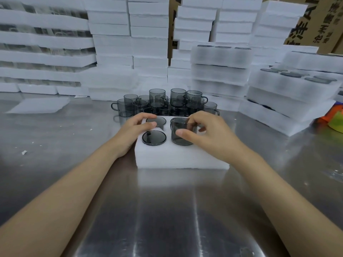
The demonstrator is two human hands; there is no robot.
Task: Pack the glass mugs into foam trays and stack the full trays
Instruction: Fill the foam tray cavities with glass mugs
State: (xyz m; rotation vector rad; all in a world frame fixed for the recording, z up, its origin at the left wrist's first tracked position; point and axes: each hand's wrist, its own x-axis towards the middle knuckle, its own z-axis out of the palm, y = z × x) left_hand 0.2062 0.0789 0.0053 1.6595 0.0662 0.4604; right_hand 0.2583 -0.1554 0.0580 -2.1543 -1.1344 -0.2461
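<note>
A white foam tray (178,156) lies on the steel table in front of me. Two smoky grey glass mugs sit sunk in its left holes, one near (154,137) and one farther back (156,121). My right hand (207,134) grips a third grey mug (182,131) that stands partly out of the near right hole, thumb in front and fingers over the rim. My left hand (133,130) rests on the tray's left edge, thumb lying beside the far left mug. Behind the tray stands a cluster of several loose grey mugs (165,102).
Full foam trays are stacked at the right (289,93) and back centre (220,71). Tall piles of empty foam trays (130,43) line the back, with cardboard boxes (315,21) behind. A flat foam sheet (39,105) lies at the left. Foam crumbs dot the table.
</note>
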